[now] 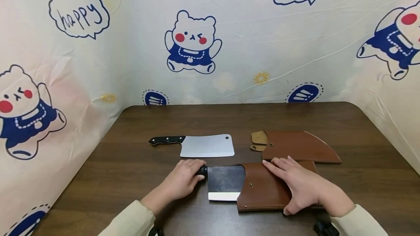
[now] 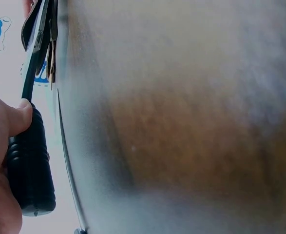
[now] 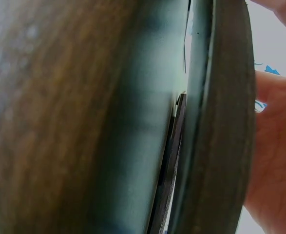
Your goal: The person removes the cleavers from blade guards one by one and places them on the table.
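My left hand (image 1: 184, 178) grips the black handle (image 2: 31, 168) of a broad cleaver (image 1: 225, 179); most of that handle is hidden by the hand in the head view. The dark blade has a pale strip along its near edge and lies partly inside a brown leather sheath (image 1: 259, 196). Across this sheath my right hand (image 1: 303, 185) spans with spread fingers at the far edge and the thumb at the near edge. In the right wrist view, the sheath's edge (image 3: 225, 117) stands close to the palm. The blade's far end is hidden in the leather.
Behind lies a second, smaller cleaver (image 1: 207, 146) with a black riveted handle. A second brown sheath (image 1: 298, 145) with tan snap straps (image 1: 259, 137) lies at the back right, against the first sheath. A printed curtain (image 1: 229, 90) hangs behind the dark wooden table (image 1: 131, 163).
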A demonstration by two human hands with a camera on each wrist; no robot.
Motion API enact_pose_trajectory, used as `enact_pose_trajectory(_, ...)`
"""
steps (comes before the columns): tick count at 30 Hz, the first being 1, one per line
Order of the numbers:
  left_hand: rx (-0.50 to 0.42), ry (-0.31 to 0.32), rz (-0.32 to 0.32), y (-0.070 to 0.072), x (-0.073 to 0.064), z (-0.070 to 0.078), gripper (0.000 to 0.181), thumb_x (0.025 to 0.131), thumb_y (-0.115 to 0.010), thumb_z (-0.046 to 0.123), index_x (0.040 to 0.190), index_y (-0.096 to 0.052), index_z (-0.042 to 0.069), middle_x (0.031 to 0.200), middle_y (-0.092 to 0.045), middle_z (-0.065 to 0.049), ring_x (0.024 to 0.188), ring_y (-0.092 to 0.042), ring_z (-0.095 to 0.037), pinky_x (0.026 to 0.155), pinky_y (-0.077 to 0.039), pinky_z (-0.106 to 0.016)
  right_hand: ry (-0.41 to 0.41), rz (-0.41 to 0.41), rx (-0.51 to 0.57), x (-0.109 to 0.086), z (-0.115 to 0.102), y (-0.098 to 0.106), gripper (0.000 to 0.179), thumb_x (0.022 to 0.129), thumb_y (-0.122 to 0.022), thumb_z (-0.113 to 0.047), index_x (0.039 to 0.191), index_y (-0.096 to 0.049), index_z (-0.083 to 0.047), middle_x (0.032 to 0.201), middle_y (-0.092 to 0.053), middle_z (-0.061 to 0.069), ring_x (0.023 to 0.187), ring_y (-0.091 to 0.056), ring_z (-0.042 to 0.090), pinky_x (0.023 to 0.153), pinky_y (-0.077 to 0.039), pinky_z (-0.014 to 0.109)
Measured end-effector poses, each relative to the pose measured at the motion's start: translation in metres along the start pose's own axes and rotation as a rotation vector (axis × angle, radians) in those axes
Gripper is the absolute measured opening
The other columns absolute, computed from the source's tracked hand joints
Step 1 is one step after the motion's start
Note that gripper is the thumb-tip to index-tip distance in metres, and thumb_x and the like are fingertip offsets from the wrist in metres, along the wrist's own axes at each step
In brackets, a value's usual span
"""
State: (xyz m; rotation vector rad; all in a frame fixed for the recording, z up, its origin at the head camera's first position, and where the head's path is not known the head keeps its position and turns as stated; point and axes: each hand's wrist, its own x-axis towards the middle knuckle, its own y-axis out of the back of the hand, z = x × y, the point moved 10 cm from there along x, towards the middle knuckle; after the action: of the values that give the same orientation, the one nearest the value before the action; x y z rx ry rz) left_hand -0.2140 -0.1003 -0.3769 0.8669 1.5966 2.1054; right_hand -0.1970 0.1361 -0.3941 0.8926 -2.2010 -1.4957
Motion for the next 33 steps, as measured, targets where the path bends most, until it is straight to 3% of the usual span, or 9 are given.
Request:
enact_pose_trajectory(12,-0.008,0.007,-0.007,0.0004,-0.0008,-0.0017,0.035,0.086,-0.065,0.019,0.115,-0.058,0.001,0.113,-0.064,-0.011,0.105,-0.059,-0.025,0.086,-0.043,-0.042,-0.015,-0.006,0.026,-0.0044,0.0034,0.0022,0.114,0.051,-0.085,-0.04,0.146,-0.027,-0.015,0.141,-0.033,0.027,0.131,-0.027,0.048,0.101,-0.022,0.063)
enact_pose_trajectory(26,-0.008,-0.008,0.006,0.0016,-0.0005,-0.0012,0.035,0.086,-0.065,0.019,0.115,-0.058,0.001,0.112,-0.064,-0.011,0.105,-0.059,-0.025,0.086,-0.044,-0.042,0.015,0.045,0.014,-0.0057,0.0049,0.0056,0.116,0.046,-0.086,-0.035,0.145,-0.031,-0.013,0.14,-0.037,0.019,0.13,-0.032,0.038,0.102,-0.02,0.057)
enact_pose_trajectory(33,-0.008,-0.014,0.014,0.0021,-0.0005,-0.0006,0.035,0.085,-0.065,0.019,0.115,-0.058,0.001,0.112,-0.064,-0.011,0.105,-0.059,-0.025,0.085,-0.044,-0.042,0.027,0.048,0.038,-0.008,0.0044,0.0066,0.115,0.048,-0.086,-0.037,0.145,-0.03,-0.015,0.14,-0.036,0.023,0.13,-0.032,0.042,0.109,-0.012,0.045)
